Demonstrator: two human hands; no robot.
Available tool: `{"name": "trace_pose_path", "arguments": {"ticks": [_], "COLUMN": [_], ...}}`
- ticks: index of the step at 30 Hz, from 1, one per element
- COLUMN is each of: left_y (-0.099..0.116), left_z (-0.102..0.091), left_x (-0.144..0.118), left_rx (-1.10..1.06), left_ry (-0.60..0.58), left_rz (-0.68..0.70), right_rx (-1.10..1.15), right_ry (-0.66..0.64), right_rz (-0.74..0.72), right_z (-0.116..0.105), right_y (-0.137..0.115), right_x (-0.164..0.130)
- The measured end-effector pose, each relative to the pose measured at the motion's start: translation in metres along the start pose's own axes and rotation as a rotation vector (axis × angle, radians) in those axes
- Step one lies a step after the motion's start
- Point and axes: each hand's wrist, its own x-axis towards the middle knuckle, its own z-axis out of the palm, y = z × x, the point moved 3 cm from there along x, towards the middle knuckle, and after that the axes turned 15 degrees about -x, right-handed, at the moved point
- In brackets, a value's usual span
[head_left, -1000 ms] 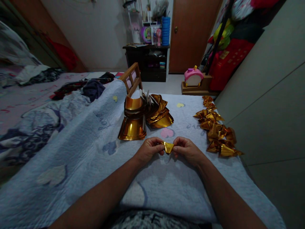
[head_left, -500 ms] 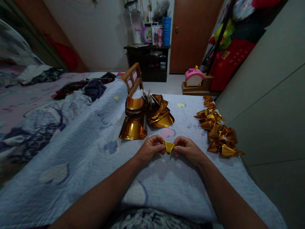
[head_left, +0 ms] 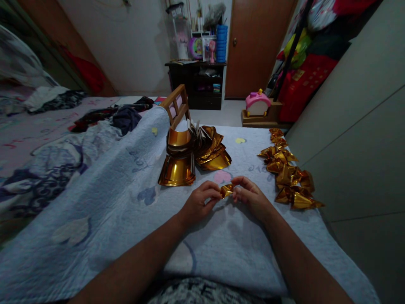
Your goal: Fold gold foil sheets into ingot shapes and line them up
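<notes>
left hand (head_left: 199, 202) + right hand (head_left: 251, 195): both pinch one small folded gold foil paper (head_left: 226, 190) to keep folds tight | over blue quilted bed cover (head_left: 126, 198) middle | folded gold pieces pile (head_left: 289, 173) by right edge

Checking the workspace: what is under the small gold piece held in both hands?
Under the gold piece, pinched between left hand and right hand, lies the pale blue quilt. The fingers hide its underside.

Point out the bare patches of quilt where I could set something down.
Bare quilt lies left of the left hand, below the stack of gold sheets. A strip runs between that stack and the folded gold pieces. The right edge is crowded with those pieces. Both hands, the right hand included, pinch a small gold fold.
</notes>
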Motion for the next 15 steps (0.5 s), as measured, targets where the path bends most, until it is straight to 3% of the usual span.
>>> {"name": "trace_pose_path", "arguments": {"ticks": [6,15], "left_y": [-0.004,-0.005], "left_z": [0.004,0.005], "left_x": [-0.004,-0.004], "left_rx": [0.222,0.423], "left_ry": [-0.094,-0.075], "left_rz": [0.079,0.300], "right_rx": [-0.104,-0.352], "right_ry": [0.039,0.123], "right_rz": [-0.038,-0.081], "right_z": [0.000,0.000], "right_y": [-0.004,-0.011], "right_x": [0.001,0.001]}}
